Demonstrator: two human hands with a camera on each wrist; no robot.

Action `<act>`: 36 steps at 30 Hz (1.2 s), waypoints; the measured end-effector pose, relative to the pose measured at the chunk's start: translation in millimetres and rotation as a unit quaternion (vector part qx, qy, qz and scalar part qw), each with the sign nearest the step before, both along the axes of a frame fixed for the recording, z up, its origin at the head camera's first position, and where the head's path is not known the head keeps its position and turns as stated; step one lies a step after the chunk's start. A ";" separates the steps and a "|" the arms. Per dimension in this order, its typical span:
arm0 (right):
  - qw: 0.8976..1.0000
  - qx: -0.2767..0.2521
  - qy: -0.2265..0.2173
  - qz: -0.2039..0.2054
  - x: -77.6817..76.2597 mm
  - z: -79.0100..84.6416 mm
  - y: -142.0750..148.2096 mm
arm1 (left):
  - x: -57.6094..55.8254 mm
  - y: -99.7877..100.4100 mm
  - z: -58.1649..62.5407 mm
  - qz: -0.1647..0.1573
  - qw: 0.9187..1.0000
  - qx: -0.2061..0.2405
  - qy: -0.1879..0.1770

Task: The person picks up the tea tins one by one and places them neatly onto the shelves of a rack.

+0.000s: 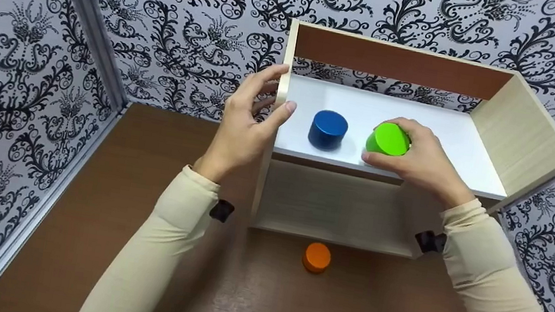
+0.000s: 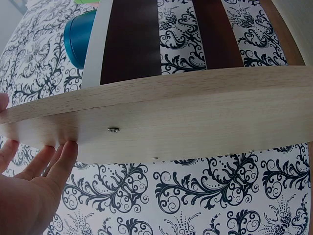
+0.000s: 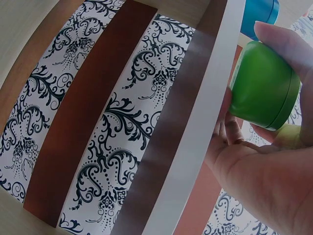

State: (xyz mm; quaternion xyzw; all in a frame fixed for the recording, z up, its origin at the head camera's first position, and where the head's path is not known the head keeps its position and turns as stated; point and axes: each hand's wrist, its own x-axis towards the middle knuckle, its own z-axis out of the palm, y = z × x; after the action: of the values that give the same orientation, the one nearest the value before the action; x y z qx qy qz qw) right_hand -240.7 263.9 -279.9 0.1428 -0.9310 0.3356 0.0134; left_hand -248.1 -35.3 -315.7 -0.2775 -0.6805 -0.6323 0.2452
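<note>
My right hand (image 1: pixel 423 156) grips a green cylindrical container (image 1: pixel 391 139), thumb at its front and fingers behind it, over the front part of the white shelf board (image 1: pixel 427 112). To its left on the same board stands a blue cylinder (image 1: pixel 328 130). With my left hand (image 1: pixel 246 126) I hold the front edge of the left side panel (image 1: pixel 289 53) of the small wooden shelf unit. In the left wrist view, the fingertips (image 2: pixel 70 147) press on the panel's outer face, while the thumb (image 2: pixel 3 101) is on the other side.
An orange cylinder (image 1: pixel 317 257) stands on the brown table (image 1: pixel 255 307) in front of the unit's lower compartment (image 1: pixel 331 202). A right side panel (image 1: pixel 527 138) bounds the board. Patterned walls (image 1: pixel 181 26) rise behind and at the sides.
</note>
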 end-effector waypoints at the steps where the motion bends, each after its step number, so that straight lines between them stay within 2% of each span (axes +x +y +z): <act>1: 1.000 0.000 0.002 0.000 -0.2 -0.4 -0.2 | 0.0 0.0 0.0 0.000 1.000 0.000 0.000; 8: 1.000 0.004 0.013 -0.005 -0.3 -2.4 -2.3 | 0.1 0.0 0.0 0.002 1.000 -0.001 0.001; 15: 1.000 0.009 0.002 -0.022 -0.1 -3.7 -4.9 | -0.3 0.0 -0.2 0.004 1.000 -0.002 0.003; 36: 0.999 0.037 0.004 -0.032 -1.4 -6.8 -4.3 | 0.4 0.1 0.3 0.003 1.000 -0.003 0.000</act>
State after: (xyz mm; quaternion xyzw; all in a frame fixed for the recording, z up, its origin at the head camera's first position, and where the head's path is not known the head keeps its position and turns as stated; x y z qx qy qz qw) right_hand -242.1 259.6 -286.8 0.1142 -0.9469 0.2997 0.0224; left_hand -247.8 -35.3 -315.4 -0.2764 -0.6834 -0.6295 0.2457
